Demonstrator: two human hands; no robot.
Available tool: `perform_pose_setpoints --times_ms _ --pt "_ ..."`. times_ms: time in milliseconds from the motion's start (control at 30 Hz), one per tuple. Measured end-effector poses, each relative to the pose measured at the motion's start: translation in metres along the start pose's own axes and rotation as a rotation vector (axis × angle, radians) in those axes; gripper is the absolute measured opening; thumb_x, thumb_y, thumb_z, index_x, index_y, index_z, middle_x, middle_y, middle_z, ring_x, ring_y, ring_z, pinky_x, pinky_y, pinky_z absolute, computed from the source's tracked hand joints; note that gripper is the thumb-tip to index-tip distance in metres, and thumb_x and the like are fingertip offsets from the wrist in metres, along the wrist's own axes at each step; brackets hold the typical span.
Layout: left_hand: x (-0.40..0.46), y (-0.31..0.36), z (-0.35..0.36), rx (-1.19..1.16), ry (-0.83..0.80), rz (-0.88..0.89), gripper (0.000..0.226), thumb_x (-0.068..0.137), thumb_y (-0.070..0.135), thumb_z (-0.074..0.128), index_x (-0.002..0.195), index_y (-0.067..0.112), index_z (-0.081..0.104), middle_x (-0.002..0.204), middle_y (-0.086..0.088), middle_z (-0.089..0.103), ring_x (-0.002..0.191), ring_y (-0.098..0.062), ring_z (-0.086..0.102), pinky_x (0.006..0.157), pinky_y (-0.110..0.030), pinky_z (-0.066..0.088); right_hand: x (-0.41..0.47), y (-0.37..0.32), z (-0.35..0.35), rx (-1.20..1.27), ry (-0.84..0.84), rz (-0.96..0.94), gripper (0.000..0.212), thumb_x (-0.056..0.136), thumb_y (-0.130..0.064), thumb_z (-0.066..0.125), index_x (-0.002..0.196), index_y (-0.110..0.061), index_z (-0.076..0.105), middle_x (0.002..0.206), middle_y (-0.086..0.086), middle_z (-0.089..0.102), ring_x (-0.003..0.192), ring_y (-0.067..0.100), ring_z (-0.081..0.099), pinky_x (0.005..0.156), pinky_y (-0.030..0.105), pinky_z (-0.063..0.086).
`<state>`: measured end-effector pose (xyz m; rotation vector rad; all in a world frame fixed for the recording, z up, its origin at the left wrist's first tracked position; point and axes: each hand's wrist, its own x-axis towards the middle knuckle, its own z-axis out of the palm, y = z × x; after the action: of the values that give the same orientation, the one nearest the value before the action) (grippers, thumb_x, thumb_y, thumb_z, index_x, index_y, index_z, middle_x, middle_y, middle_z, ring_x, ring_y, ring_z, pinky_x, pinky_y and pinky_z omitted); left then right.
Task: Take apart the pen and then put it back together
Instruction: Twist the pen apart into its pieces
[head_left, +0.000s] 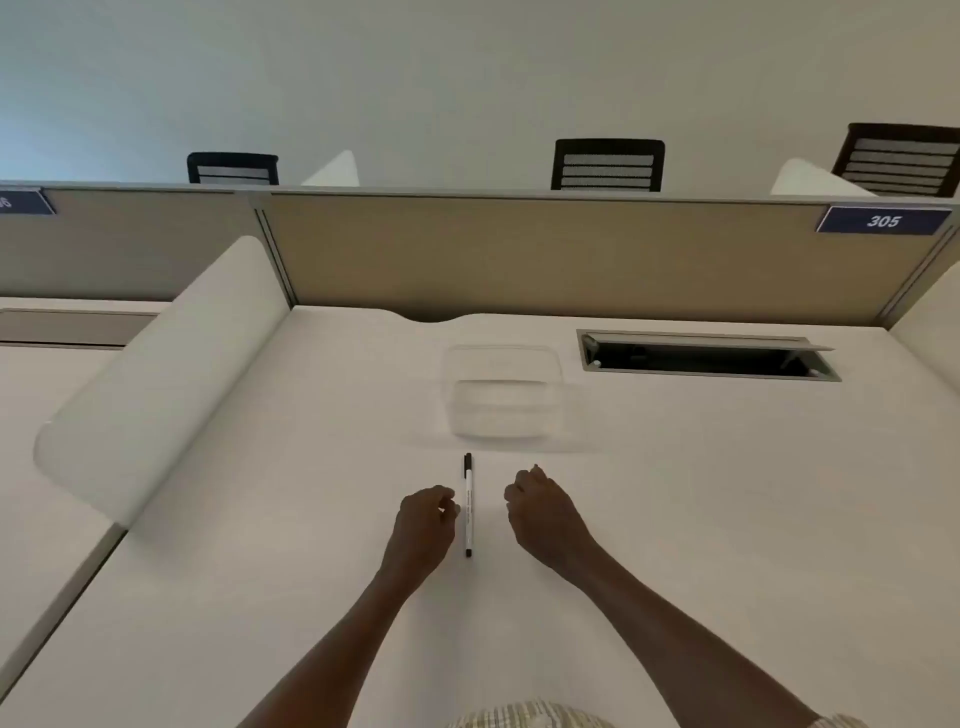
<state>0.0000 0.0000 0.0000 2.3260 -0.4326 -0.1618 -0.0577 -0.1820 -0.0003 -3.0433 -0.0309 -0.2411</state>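
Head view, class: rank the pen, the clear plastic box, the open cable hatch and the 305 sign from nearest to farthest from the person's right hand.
From the right hand:
1. Pen, just to its left on the desk.
2. Clear plastic box, ahead, mid-desk.
3. Cable hatch, farther back, to the right.
4. 305 sign, up on the partition, far right.

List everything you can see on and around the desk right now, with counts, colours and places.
white pen with black cap and black end: 1, lying whole on the desk between the hands, pointing away from the person
clear plastic container: 1, transparent, on the desk beyond the pen
white desk: 1, under everything
open cable hatch: 1, grey frame, dark inside, far right of the desk
beige partition panel: 1, behind the desk
blue number sign 305: 1, partition's top right
black mesh chairs: 3, behind the partition
left hand: loosely curled, beside the pen
right hand: loosely curled, apart from the pen
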Motion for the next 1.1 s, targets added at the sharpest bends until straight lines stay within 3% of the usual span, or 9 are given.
perform_pose_setpoints --times_ms 67,167,300,467,667,767,833,967,1100 --pt "0.001 0.0 0.001 -0.064 0.0 -0.064 0.016 0.091 0.013 0.061 0.105 0.01 0.07 0.094 0.0 0.072 0.078 -0.011 0.068 0.073 -0.024 0.051 0.002 -0.009 0.001 0.052 -0.042 0.003 0.009 0.081 -0.006 0.054 0.076 -0.011 0.059 0.076 0.007 0.059 0.074 0.027 0.06 0.056 0.034 0.048" --pt "-0.001 0.002 0.005 -0.103 -0.021 -0.134 0.014 0.089 0.012 0.064 0.101 0.01 0.072 0.092 0.0 0.073 0.079 -0.009 0.068 0.075 -0.02 0.05 0.007 -0.022 -0.001 0.189 -0.098 0.096 0.021 0.095 -0.021 0.045 0.088 -0.008 0.061 0.087 0.009 0.063 0.082 0.026 0.059 0.063 0.035 0.042" --pt "0.001 0.004 0.009 -0.155 -0.001 -0.217 0.015 0.086 0.012 0.066 0.099 0.01 0.073 0.089 0.0 0.073 0.077 -0.008 0.066 0.069 -0.011 0.045 0.016 -0.033 0.001 0.436 -0.16 0.273 0.024 0.09 -0.022 0.052 0.077 -0.006 0.064 0.079 0.009 0.068 0.074 0.025 0.062 0.063 0.034 0.048" --pt "0.006 -0.004 0.015 -0.264 0.007 -0.314 0.013 0.084 0.009 0.063 0.092 0.012 0.073 0.081 -0.002 0.074 0.078 -0.018 0.071 0.082 -0.041 0.058 0.021 -0.04 0.007 0.521 -0.176 0.362 0.029 0.087 -0.015 0.051 0.064 -0.001 0.06 0.068 0.013 0.065 0.066 0.028 0.06 0.058 0.033 0.043" --pt "0.005 0.003 0.013 -0.315 0.012 -0.347 0.013 0.082 0.009 0.068 0.092 0.012 0.075 0.077 -0.003 0.075 0.079 -0.018 0.071 0.086 -0.036 0.056 0.022 -0.044 0.014 0.668 -0.166 0.444 0.029 0.082 -0.021 0.061 0.062 0.0 0.059 0.059 0.008 0.059 0.058 0.02 0.055 0.054 0.031 0.042" --pt "0.004 0.003 0.014 -0.314 0.021 -0.359 0.013 0.082 0.013 0.07 0.094 0.014 0.075 0.083 0.0 0.075 0.083 -0.016 0.07 0.086 -0.035 0.055 0.023 -0.05 0.009 0.69 -0.191 0.472 0.038 0.078 -0.017 0.063 0.048 -0.011 0.041 0.046 -0.002 0.04 0.045 0.011 0.038 0.043 0.019 0.027" --pt "0.004 0.001 0.015 -0.328 0.017 -0.373 0.013 0.082 0.014 0.07 0.094 0.015 0.075 0.083 0.001 0.075 0.082 -0.016 0.071 0.086 -0.037 0.056 0.024 -0.054 0.006 0.684 -0.189 0.481 0.044 0.078 -0.014 0.061 0.046 -0.015 0.031 0.045 -0.003 0.032 0.043 0.011 0.03 0.042 0.018 0.021" --pt "0.005 0.002 0.012 -0.364 0.008 -0.412 0.014 0.08 0.014 0.072 0.093 0.015 0.075 0.079 0.003 0.074 0.08 -0.015 0.071 0.083 -0.039 0.058 0.023 -0.058 0.006 0.679 -0.191 0.5 0.045 0.083 -0.017 0.06 0.048 -0.019 0.032 0.047 -0.006 0.036 0.044 0.009 0.033 0.041 0.017 0.022" --pt "0.006 0.002 0.011 -0.474 -0.001 -0.439 0.009 0.078 0.013 0.074 0.081 0.021 0.074 0.073 0.002 0.075 0.076 -0.016 0.073 0.081 -0.041 0.059 0.017 -0.06 0.002 0.729 -0.151 0.508 0.039 0.077 -0.014 0.06 0.05 -0.02 0.034 0.049 -0.007 0.041 0.047 0.009 0.038 0.045 0.021 0.026"
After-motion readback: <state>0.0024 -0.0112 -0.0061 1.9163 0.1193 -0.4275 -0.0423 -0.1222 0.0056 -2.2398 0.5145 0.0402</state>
